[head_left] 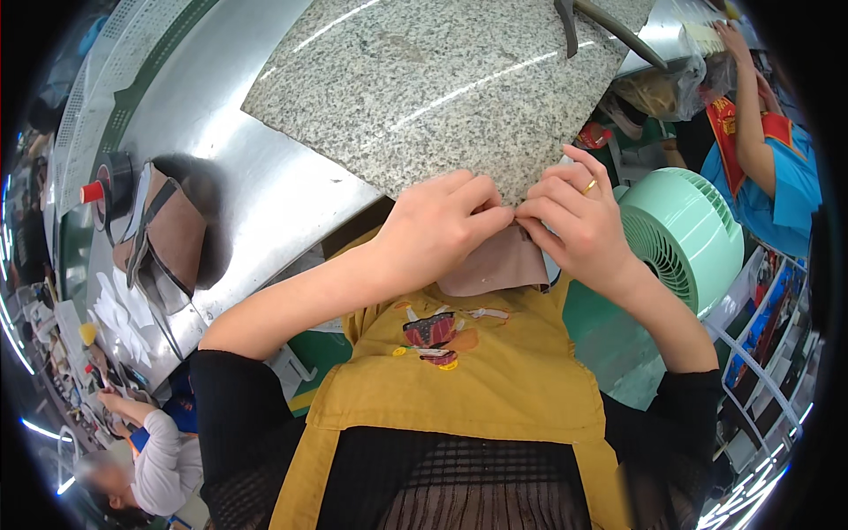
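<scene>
Our left grip (439,221) and right grip (576,221) are both narrow, fingertips pinched together on the upper edge of a brownish-pink piece (495,265), which hangs between them just in front of our body. Our mustard apron (459,389), with its embroidered figure, lies below that piece. We have the speckled stone slab (397,106) directly beyond our hands, its near corner almost at our fingers. It rests on a shiny metal surface (265,177). Near our right forearm stands a pale green fan (693,234). To our left, well apart from our hands, we see a folded brown item (177,234) on the surface, beside a dark round container with a red top (92,192). A dark-handled tool (623,35) lies across the slab's far right part. Farther right, a person in blue (767,172) reaches up.
</scene>
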Available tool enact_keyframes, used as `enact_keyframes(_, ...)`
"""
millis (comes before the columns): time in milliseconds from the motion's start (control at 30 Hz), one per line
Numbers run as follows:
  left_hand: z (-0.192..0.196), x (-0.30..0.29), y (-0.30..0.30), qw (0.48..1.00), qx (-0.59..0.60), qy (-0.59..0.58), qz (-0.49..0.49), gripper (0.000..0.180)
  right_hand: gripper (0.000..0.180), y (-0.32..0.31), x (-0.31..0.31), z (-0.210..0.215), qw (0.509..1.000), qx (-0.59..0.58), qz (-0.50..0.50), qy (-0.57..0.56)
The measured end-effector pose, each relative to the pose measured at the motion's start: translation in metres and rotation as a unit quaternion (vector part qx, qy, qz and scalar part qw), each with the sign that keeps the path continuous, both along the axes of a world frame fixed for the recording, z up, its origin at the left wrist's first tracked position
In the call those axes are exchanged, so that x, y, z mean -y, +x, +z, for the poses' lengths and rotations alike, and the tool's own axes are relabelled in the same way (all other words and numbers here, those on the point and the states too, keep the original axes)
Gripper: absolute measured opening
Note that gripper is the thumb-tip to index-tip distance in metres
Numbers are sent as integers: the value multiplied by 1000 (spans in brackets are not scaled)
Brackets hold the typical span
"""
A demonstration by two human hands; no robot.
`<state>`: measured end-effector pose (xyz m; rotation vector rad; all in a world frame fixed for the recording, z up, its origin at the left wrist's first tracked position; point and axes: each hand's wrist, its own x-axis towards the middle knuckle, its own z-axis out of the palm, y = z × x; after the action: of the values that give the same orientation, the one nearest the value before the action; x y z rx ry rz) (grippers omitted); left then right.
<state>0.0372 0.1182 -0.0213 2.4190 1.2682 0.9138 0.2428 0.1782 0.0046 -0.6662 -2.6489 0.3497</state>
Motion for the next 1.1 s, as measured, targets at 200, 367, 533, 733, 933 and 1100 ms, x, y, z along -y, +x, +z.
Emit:
enact_keyframes(200,2,-2,-4,999,-18,10,-36,28,14,22,-30,34,984,-59,-73,-154)
enact_keyframes(367,-4,-3,-3,999,14,-7,-45,30,16,94,-34,60,907,-1,-278,-317)
enact_keyframes(533,1,-7,-6,997,2,1,-71,30,18,119,-50,66,921,37,-283,-265)
enact_keyframes(733,13,-6,-5,989,-95,49,-106,29,23,74,-145,56,967,-41,-192,-163)
enact_keyframes(933,17,-7,-4,985,-117,49,-120,33,38,31,-226,6,971,118,-171,121)
enact_keyframes(1100,18,-5,-5,985,-122,38,-119,34,38,21,-235,-22,984,80,-158,-14)
